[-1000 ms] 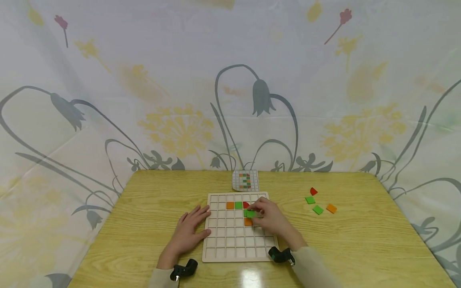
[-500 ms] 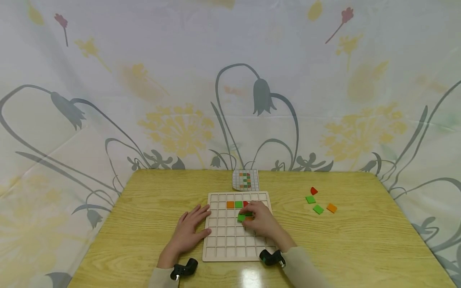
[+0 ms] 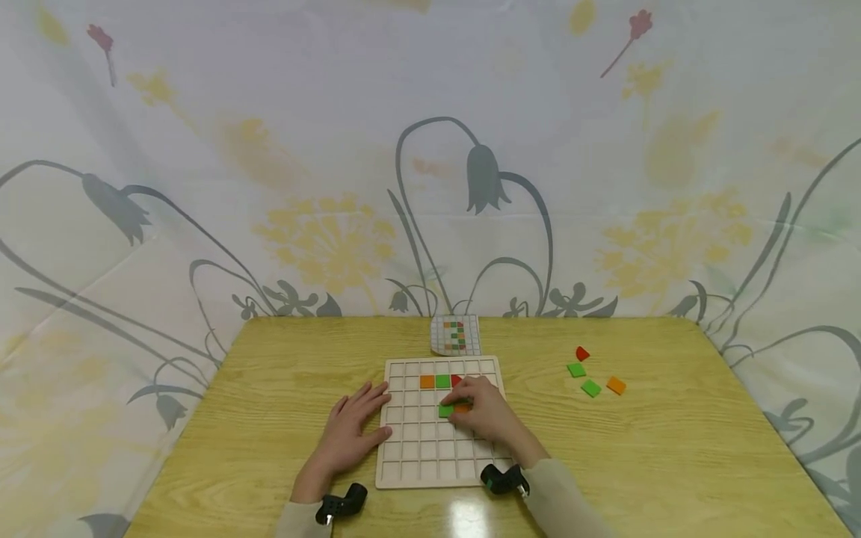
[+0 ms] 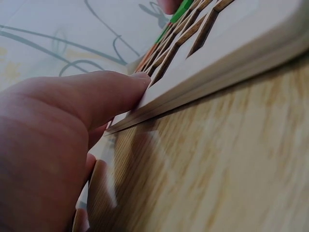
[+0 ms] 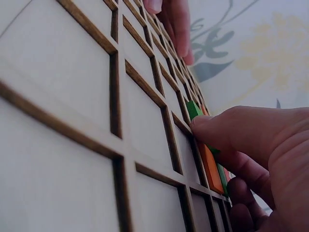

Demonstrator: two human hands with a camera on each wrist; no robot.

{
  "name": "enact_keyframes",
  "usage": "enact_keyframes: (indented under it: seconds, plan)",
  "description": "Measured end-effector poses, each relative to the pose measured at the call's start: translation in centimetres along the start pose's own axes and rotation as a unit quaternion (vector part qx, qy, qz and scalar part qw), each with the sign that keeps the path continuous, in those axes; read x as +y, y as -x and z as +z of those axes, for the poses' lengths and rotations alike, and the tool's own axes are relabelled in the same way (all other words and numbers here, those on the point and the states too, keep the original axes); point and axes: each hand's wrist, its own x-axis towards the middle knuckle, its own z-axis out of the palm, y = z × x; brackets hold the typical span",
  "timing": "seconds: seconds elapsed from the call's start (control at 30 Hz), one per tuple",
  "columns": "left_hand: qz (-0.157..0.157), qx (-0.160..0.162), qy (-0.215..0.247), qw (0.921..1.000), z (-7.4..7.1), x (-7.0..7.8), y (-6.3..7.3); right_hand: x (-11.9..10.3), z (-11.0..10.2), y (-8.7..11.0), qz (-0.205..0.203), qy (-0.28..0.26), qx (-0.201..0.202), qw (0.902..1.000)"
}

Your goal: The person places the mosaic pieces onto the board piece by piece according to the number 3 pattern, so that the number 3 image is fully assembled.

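A wooden grid board (image 3: 411,451) lies on the table. My left hand (image 3: 348,435) rests along its left edge, fingers spread, with the thumb (image 4: 120,89) on the rim. My right hand (image 3: 489,411) pinches a square green tile (image 5: 194,110) between thumb and fingers. That tile sits at a cell just left of an orange tile (image 5: 211,169) in the board. Farther up, an orange tile (image 3: 427,382), a green tile (image 3: 442,382) and a red rounded tile (image 3: 456,380) form a row. The right fingers partly cover the tiles below the red one.
Behind the board lies a card (image 3: 456,335) printed with a coloured grid pattern. To the right on the table are a red rounded piece (image 3: 582,353), two green tiles (image 3: 576,370) and an orange tile (image 3: 615,385). A patterned cloth (image 3: 336,246) hangs behind the table.
My right hand has carried the green tile left and slightly nearer, from over the column under the red tile to the cell beside the orange one. The left hand has stayed put.
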Motion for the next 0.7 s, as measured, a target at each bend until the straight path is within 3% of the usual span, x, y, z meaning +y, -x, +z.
enact_keyframes:
  seconds: [0.7]
  plan:
    - [-0.03, -0.028, 0.002, 0.9991, -0.11, -0.09, -0.07, 0.08, 0.23, 0.26, 0.008, -0.02, -0.006, 0.9997]
